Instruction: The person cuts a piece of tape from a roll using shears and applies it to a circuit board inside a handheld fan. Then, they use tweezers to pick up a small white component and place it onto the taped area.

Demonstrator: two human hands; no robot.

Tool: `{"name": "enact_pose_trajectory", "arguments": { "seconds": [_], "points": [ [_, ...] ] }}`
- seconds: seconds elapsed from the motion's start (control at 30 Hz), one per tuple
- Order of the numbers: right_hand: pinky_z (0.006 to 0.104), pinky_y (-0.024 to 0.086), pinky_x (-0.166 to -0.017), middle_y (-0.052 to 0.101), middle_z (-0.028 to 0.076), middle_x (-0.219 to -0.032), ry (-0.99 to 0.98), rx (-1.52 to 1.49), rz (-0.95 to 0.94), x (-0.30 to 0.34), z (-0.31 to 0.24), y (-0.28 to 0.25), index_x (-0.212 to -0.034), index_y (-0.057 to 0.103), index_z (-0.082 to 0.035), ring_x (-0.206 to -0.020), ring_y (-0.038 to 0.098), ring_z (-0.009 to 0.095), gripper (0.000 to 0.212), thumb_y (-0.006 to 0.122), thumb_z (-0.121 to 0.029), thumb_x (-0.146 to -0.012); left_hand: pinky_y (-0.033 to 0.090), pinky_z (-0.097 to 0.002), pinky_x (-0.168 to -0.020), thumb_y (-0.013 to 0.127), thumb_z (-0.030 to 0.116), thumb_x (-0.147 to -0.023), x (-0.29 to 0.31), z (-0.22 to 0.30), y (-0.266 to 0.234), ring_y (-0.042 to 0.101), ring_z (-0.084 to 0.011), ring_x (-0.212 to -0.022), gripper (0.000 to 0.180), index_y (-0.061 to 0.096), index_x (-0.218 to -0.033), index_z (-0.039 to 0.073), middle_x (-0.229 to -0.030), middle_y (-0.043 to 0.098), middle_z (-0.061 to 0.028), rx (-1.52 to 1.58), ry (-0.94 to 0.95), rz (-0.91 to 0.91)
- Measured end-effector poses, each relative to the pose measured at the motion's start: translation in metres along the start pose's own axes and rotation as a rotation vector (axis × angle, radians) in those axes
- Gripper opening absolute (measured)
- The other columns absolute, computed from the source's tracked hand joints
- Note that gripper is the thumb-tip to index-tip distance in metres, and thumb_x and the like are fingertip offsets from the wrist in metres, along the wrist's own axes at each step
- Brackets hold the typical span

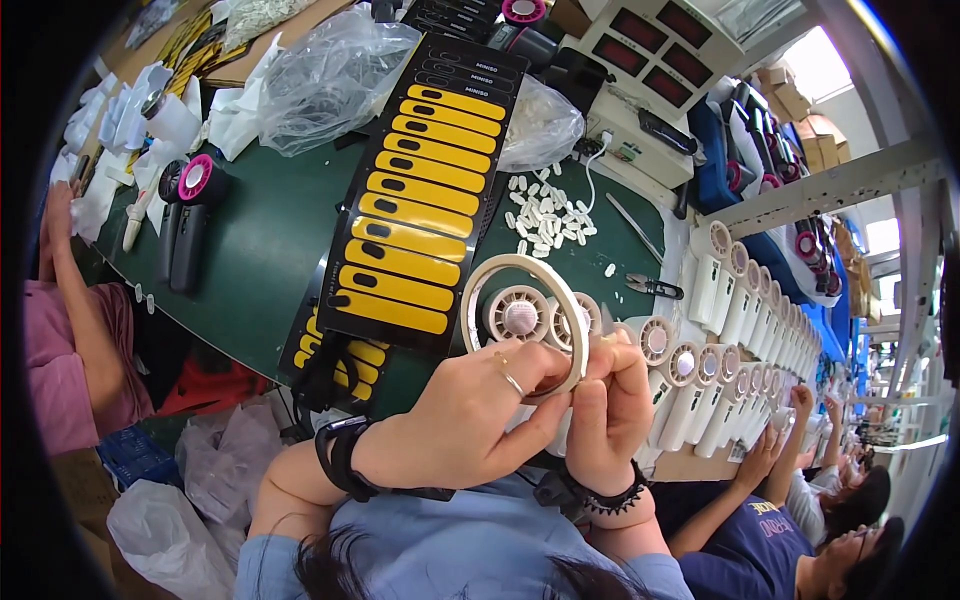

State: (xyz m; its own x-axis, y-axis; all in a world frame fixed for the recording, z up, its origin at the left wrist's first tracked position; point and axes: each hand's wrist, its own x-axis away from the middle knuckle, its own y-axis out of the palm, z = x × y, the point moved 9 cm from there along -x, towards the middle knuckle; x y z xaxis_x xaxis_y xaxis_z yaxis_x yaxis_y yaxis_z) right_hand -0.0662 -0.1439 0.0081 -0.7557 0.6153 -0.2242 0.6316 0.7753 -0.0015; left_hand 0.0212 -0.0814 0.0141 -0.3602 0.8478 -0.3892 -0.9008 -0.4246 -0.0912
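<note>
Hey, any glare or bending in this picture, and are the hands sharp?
In the head view, fisheye bending bows the green table's left edge inside a dark rim; the window at upper right is washed out; highlights streak the clear plastic bag; the left hand, right hand and cream ring look fairly sharp.

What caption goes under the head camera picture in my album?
Left hand grips a pale ring, right hand at its edge, near rows of white fans.
</note>
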Motion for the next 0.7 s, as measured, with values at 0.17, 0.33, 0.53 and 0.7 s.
{"name": "enact_pose_trajectory", "arguments": {
  "seconds": [0.17, 0.33, 0.53, 0.7],
  "points": [
    [0.0245, 0.036, -0.068, 0.045, 0.008, -0.086, -0.304, 0.369, 0.124, 0.009, -0.008, -0.003, -0.093, 0.043, -0.003, -0.072, 0.043, 0.014, 0.012, 0.051, -0.001, -0.085, 0.044, -0.0315, -0.047, 0.062, 0.008, -0.077, -0.001, 0.012, -0.001, 0.055, -0.0252, -0.054, 0.016, 0.056, -0.091, 0.002, -0.063, 0.052, -0.0078, -0.181, 0.119, -0.017],
    [0.028, 0.038, -0.073, 0.05, 0.009, -0.083, -0.375, 0.521, 0.157, 0.01, -0.015, 0.004, -0.09, 0.037, -0.008, -0.075, 0.047, 0.016, 0.017, 0.051, -0.018, -0.089, 0.041, -0.0304, -0.044, 0.062, 0.008, -0.075, -0.001, 0.017, -0.004, 0.052, -0.0226, -0.05, 0.016, 0.057, -0.09, 0.002, -0.061, 0.051, -0.0063, -0.232, 0.228, 0.007],
    [0.0263, 0.041, -0.066, 0.05, 0.009, -0.087, -0.456, 0.369, 0.105, 0.012, -0.011, 0.003, -0.093, 0.042, -0.009, -0.073, 0.049, 0.016, 0.017, 0.057, -0.01, -0.085, 0.032, -0.0289, -0.039, 0.059, 0.007, -0.075, 0.003, 0.018, -0.003, 0.043, -0.0176, -0.043, 0.014, 0.052, -0.087, 0.003, -0.057, 0.047, -0.0029, -0.227, 0.375, 0.061],
    [0.0291, 0.05, -0.067, 0.048, 0.008, -0.084, -0.441, 0.29, 0.113, 0.014, -0.016, -0.002, -0.093, 0.043, -0.009, -0.07, 0.05, 0.017, 0.02, 0.061, -0.014, -0.085, 0.029, -0.0275, -0.039, 0.062, 0.01, -0.071, 0.007, 0.031, -0.002, 0.04, -0.0158, -0.042, 0.017, 0.053, -0.085, 0.005, -0.057, 0.044, -0.0006, -0.418, 0.48, 0.08]
  ]
}}
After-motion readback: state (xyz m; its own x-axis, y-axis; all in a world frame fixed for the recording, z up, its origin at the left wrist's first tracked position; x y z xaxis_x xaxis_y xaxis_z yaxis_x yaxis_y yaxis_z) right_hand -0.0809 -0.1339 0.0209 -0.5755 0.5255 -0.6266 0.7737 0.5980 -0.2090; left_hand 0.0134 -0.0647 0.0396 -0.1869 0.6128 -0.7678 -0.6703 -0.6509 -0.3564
